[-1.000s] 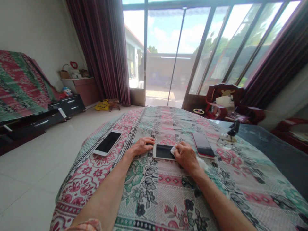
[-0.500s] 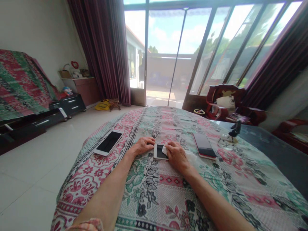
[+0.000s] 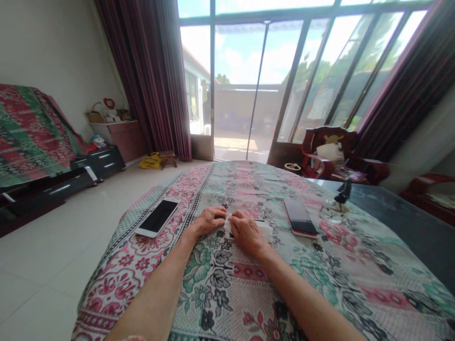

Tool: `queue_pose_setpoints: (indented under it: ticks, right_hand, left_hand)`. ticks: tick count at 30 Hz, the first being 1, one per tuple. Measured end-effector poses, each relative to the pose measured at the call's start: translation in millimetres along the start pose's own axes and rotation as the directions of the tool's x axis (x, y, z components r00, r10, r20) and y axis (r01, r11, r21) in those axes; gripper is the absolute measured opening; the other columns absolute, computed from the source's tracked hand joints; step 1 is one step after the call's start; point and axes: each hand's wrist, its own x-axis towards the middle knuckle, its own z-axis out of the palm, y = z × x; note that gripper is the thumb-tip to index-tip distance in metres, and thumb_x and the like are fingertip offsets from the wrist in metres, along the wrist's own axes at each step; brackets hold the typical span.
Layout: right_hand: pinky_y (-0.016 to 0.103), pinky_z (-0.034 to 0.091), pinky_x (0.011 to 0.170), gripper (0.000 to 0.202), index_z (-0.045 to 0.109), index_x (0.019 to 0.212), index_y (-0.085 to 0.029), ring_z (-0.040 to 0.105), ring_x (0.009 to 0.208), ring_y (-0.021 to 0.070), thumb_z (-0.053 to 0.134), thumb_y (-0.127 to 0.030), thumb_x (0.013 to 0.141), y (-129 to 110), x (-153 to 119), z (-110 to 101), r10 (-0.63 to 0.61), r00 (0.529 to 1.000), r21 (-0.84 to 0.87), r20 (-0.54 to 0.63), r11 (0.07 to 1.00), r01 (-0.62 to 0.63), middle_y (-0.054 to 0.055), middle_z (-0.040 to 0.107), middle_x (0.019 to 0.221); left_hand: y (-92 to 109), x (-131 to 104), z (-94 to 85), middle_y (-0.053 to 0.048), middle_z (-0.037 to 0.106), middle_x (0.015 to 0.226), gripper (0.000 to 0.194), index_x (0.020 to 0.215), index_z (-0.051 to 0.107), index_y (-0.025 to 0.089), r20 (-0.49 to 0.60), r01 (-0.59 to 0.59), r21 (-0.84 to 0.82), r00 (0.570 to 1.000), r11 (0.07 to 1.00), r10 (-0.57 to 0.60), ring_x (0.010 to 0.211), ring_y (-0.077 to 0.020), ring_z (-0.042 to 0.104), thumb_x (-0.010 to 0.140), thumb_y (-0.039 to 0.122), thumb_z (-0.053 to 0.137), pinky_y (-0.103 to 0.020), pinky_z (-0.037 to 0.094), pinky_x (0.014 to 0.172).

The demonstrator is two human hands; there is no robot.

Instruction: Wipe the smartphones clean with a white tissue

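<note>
A white smartphone (image 3: 228, 235) lies flat on the patterned cloth, mostly covered by my right hand (image 3: 245, 231). The fingers of that hand are closed over a white tissue (image 3: 265, 230) and press it onto the phone's screen; part of the tissue trails out to the right. My left hand (image 3: 211, 219) rests at the phone's left edge, fingers bent, thumb and fingertips against its corner. Another white smartphone (image 3: 159, 217) with a dark screen lies to the left. On the right is a dark-screened phone with a red edge (image 3: 300, 218).
A floral cloth (image 3: 213, 303) covers the table. Toward its right side stands a clear bottle with a black pump top (image 3: 341, 196). Beyond are a dark red wooden chair (image 3: 327, 151), glass doors (image 3: 245, 109) and a purple curtain (image 3: 152, 80). A yellow bag (image 3: 151, 161) lies on the floor.
My right hand has slid left across the phone with the tissue, covering most of the screen. My left hand stays at the phone's left edge. The view has tilted slightly up.
</note>
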Motion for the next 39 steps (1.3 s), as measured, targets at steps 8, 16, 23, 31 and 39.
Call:
queue_pose_setpoints:
  ticks: [8,16,23,31,39]
  right_hand:
    - [0.026,0.037,0.090,0.022,0.066,0.090,-0.021,0.054,0.097,0.0157,0.046,-0.014,0.088,23,-20,-20,0.034,0.999,-0.038,-0.040,0.999,-0.035,0.004,0.061,0.100]
    - [0.026,0.040,0.087,0.019,0.067,0.090,-0.020,0.055,0.094,0.0176,0.049,-0.015,0.085,49,-44,-37,0.181,0.979,-0.097,-0.096,0.977,-0.191,0.004,0.061,0.096]
    - [0.027,0.041,0.086,0.019,0.067,0.089,-0.019,0.055,0.092,0.0179,0.048,-0.016,0.086,59,-49,-37,0.203,0.971,-0.115,-0.122,0.969,-0.217,0.006,0.062,0.097]
    - [0.027,0.038,0.090,0.021,0.066,0.094,-0.021,0.054,0.097,0.0176,0.047,-0.016,0.087,52,-34,-30,0.141,0.989,-0.098,-0.050,0.985,-0.145,0.005,0.062,0.099]
    - [0.026,0.037,0.087,0.021,0.065,0.087,-0.020,0.053,0.095,0.0168,0.044,-0.016,0.090,24,-16,-18,0.084,0.996,-0.111,-0.031,0.990,-0.087,0.006,0.060,0.098]
  left_hand:
    - [4,0,0.4,-0.007,0.063,0.118,0.027,0.096,0.073,0.018,0.020,-0.003,0.058,1.000,0.998,0.002,0.113,-0.0203,0.056,0.074,0.018,0.057,-0.029,0.039,0.103]
    - [14,0,-2.4,-0.008,0.065,0.116,0.025,0.094,0.073,0.017,0.030,-0.003,0.063,1.000,0.998,0.001,0.111,-0.0203,0.057,0.074,0.019,0.058,-0.029,0.041,0.101]
    - [14,0,-3.5,-0.008,0.064,0.117,0.026,0.095,0.073,0.018,0.036,0.012,0.054,0.999,0.998,-0.014,0.113,-0.0205,0.057,0.074,0.019,0.059,-0.029,0.040,0.101]
    - [7,0,-3.5,-0.006,0.063,0.118,0.025,0.095,0.073,0.020,0.054,-0.004,0.026,0.999,1.000,0.003,0.112,-0.0197,0.057,0.075,0.023,0.060,-0.028,0.040,0.101]
    - [7,-1,-3.3,-0.008,0.064,0.116,0.023,0.094,0.073,0.018,0.033,0.016,0.012,0.999,1.000,-0.017,0.112,-0.0204,0.057,0.074,0.023,0.063,-0.029,0.040,0.101]
